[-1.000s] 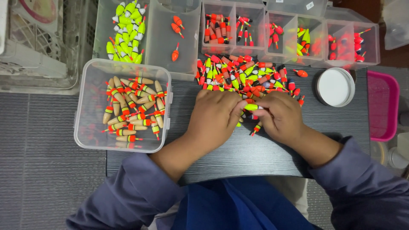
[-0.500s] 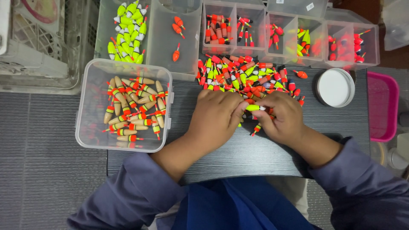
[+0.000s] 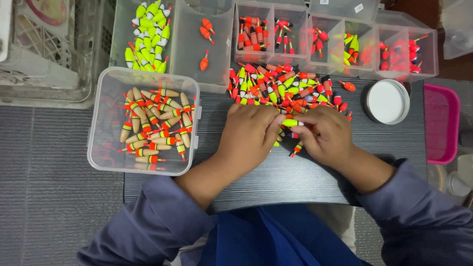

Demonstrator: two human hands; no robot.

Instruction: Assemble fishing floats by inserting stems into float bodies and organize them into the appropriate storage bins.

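Fishing float [image 3: 290, 122], the yellow-green one, lies with its long axis nearly level across the view, between your two hands at the near edge of the loose pile of floats [image 3: 286, 87] on the dark desk [image 3: 295, 172]. Your left hand [image 3: 249, 135] and right hand [image 3: 322, 133] both pinch it, fingertips pressed onto its two ends (which end is the tip, I cannot tell). One float is held; the pile is too tangled to count. Three orange floats [image 3: 204, 34] lie in one clear bin, and one clear lidded-type box [image 3: 106, 148] left of your hands holds tan floats. Since half a second ago, your hands have barely shifted.
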